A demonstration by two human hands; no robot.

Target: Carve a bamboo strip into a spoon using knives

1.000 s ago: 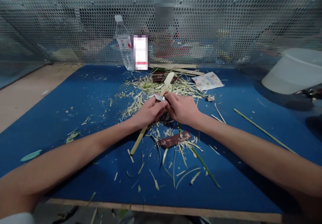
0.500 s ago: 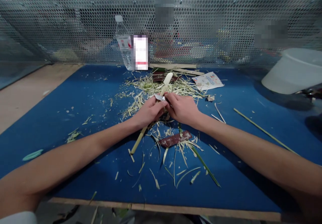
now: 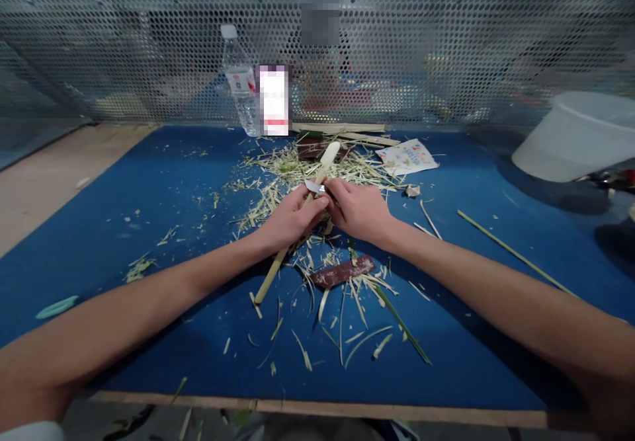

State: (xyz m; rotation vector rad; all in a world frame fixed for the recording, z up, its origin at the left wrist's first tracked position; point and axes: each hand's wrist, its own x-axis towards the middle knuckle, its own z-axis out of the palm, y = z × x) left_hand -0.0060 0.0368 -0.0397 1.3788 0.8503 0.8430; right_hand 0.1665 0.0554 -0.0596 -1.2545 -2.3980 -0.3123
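A pale bamboo stick [image 3: 272,274] slants through my left hand [image 3: 292,216], whose fingers are wrapped round it. Its far end is carved into a flat, whitish, paddle-like tip [image 3: 330,154]. My right hand [image 3: 361,208] is closed on a small knife; its silver blade [image 3: 312,186] lies across the stick just below the tip, and the handle is hidden in the fingers. Both hands touch near the blade, with my left thumb close to it. Pale shavings [image 3: 268,204] are heaped beneath and behind the hands. A dark red strip [image 3: 343,272] lies in front of them.
At the back stand a water bottle [image 3: 240,87] and a phone [image 3: 274,100] against the perforated metal screen [image 3: 188,38]. Bamboo strips [image 3: 364,138] and a printed packet [image 3: 407,157] lie nearby. A white bucket [image 3: 570,138] is at right, a thin stick [image 3: 513,250] before it.
The blade is tilted slightly differently on the stick and shows a bit more. Both hands keep their grip, and the whole view has shifted a little.
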